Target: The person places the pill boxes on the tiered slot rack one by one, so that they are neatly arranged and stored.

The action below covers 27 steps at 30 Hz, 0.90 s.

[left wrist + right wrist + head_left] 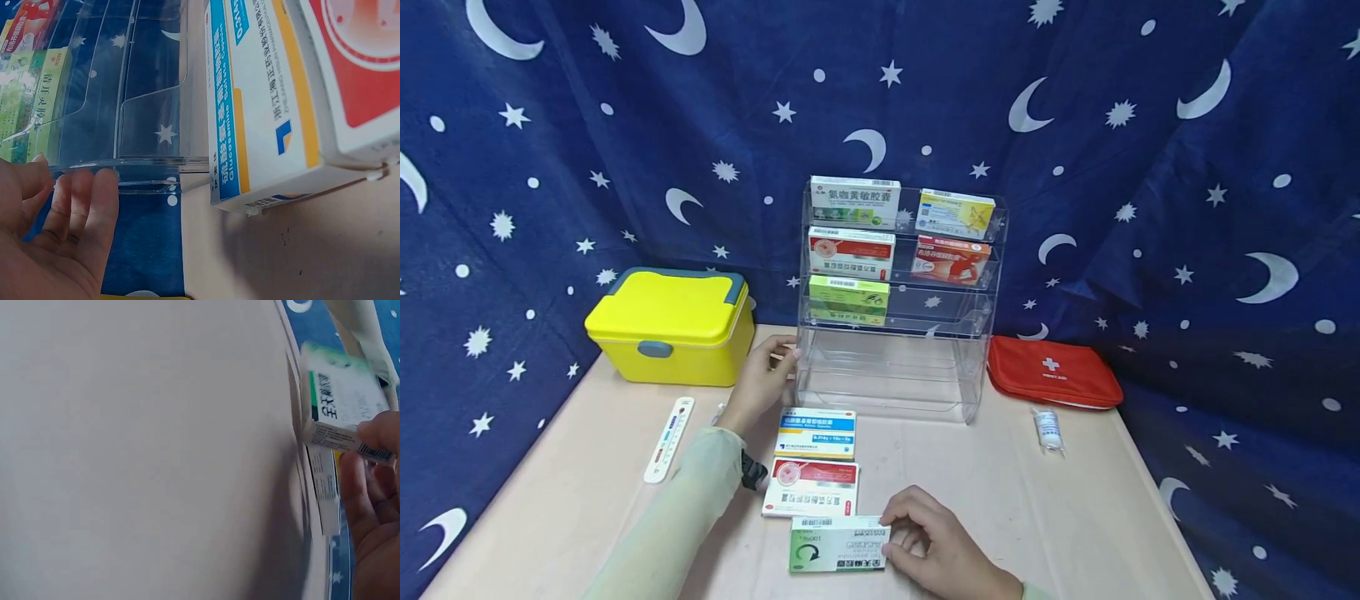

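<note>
My right hand (936, 537) pinches the right end of a white and green medicine box (838, 544) between thumb and fingers. In the right wrist view, the same box (347, 394) is tilted and slightly blurred. My left hand (763, 379) grips the left side edge of a clear tiered rack (887, 358). The left wrist view shows the thumb and fingertips (103, 187) at the rack's edge. Below the rack lie a blue and white medicine box (815, 433) and a red and white medicine box (811, 487), in line with the held one.
Several medicine boxes, among them a green one (848, 300), stand on the rack's upper tiers. Left of it sits a yellow lidded case (666, 329), with a white thermometer strip (668, 440) in front. A red first-aid pouch (1052, 371) and a wrapped bandage roll (1048, 431) lie right.
</note>
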Motion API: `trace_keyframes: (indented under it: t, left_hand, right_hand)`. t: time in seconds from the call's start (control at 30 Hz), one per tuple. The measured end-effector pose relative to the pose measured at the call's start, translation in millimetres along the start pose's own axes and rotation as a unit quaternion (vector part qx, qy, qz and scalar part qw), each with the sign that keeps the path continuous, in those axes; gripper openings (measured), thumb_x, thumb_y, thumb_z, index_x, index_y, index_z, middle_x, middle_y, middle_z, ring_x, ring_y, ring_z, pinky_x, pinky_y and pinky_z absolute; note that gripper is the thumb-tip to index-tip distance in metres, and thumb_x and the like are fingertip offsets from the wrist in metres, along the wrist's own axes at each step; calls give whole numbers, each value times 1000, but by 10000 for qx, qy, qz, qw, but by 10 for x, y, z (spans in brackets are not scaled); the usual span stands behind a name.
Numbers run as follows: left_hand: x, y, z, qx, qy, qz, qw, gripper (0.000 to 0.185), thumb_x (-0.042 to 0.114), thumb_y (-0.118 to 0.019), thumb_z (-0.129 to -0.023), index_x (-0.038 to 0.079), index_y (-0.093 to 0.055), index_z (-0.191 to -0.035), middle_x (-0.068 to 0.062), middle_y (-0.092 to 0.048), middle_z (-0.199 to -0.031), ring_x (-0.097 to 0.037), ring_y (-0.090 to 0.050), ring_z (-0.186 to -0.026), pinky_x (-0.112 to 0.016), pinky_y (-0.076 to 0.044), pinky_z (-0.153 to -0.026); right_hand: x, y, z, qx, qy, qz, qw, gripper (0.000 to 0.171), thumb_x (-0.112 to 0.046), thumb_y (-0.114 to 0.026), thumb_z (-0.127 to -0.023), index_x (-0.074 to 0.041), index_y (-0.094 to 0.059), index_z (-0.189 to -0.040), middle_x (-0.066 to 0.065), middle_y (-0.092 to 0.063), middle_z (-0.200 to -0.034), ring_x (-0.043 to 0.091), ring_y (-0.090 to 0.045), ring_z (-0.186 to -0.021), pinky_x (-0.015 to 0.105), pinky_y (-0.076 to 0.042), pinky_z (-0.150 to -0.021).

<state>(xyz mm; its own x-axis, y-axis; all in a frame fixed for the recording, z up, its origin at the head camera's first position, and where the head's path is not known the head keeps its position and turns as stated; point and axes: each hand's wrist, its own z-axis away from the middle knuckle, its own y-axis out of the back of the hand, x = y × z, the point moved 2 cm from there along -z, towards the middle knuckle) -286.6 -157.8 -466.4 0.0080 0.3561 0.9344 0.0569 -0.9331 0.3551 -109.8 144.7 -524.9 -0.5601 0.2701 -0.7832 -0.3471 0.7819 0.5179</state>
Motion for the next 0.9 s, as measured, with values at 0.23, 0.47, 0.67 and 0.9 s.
trace_keyframes:
  t: [0.23,0.47,0.67,0.9]
  left_hand:
    - [-8,-18,-8,-100,135,40,9999,32,23,-57,-106,13,-57,-137,-12,-56,-117,-29,-59,-97,-36,-61,-81]
    - [-31,-20,-35,-53,130,-12,9999,34,25,-58,-106,14,-56,-138,-11,-56,-117,-29,-59,-98,-40,-61,-83]
    - [-50,-19,-40,-111,189,-43,9998,35,25,-58,-106,14,-56,-139,-11,-56,-118,-29,-59,-98,-37,-61,-81]
    - [-32,-7,-29,-50,88,-6,9999,33,24,-59,-106,14,-57,-137,-11,-57,-114,-29,-59,-96,-38,-61,-81]
  right_hand:
    - [45,567,-345,1161,312,-304,9923,37,9,-79,-83,-10,-66,-111,8,-60,-115,21,-65,-89,28,-60,-60]
    - [-169,1681,-1065,2056,618,633,9746,35,21,-76,-78,6,-67,-109,19,-60,-110,20,-65,-83,22,-53,-59]
    - [-97,2335,-1511,2147,601,1886,9564,28,-1,-78,-88,-10,-72,-114,0,-63,-116,14,-64,-91,22,-50,-64]
    - [-92,2478,-1823,1705,516,2581,9495,25,-8,-74,-93,-13,-71,-117,-5,-61,-118,11,-61,-96,22,-47,-62]
